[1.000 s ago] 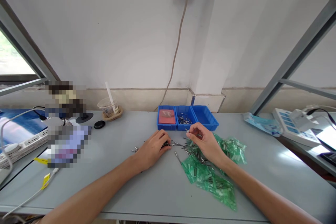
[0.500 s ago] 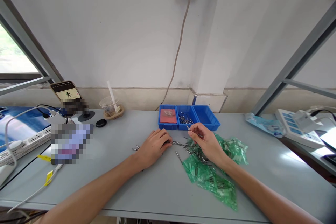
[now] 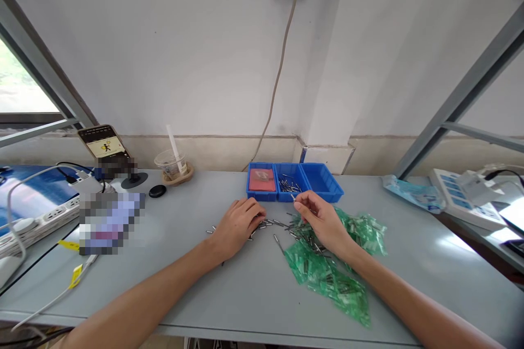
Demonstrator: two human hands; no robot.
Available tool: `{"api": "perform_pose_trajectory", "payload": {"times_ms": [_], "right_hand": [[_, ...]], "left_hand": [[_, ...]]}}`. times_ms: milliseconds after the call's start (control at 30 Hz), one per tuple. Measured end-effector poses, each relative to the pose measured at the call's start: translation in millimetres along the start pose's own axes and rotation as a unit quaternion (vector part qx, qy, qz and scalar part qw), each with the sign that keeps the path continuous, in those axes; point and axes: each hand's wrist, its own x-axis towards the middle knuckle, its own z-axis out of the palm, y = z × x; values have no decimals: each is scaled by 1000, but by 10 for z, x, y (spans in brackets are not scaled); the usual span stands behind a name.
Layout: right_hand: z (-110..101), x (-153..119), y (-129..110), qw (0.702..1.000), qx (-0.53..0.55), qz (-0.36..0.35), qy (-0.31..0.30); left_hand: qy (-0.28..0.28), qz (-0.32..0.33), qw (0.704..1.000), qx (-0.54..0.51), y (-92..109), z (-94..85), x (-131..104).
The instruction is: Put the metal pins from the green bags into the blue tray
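Between the thumb and forefinger of my right hand (image 3: 319,218) is a slim metal pin (image 3: 293,197), its tip poking out to the left. That hand hovers over a heap of similar metal pins (image 3: 313,242) lying on and beside a green plastic bag (image 3: 327,278). My left hand (image 3: 239,226) rests low on the table with fingers curled together over more loose pins (image 3: 268,223); its fingertips are hidden, so what they grip cannot be made out. Just beyond both hands, a blue divided tray (image 3: 321,197) holds pins in its middle compartment and a pink piece (image 3: 262,180) in the left one.
On the left are a clear cup (image 3: 170,161) with a white stick, a round black object (image 3: 158,191), a phone on a stand (image 3: 104,142) and a power strip (image 3: 61,214). At right lie a light-blue packet (image 3: 413,194) and another power strip (image 3: 462,202).
My left hand has shifted slightly, uncovering a few more pins by its fingertips. My right hand stays nearly in place, still pinching the pin.
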Motion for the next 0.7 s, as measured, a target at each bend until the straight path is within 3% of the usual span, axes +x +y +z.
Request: {"api": "perform_pose_trajectory", "payload": {"times_ms": [700], "right_hand": [[-6,-11,-29,999,46,23,6]], "left_hand": [[-38,-30,998,44,-14,35,-25]]}}
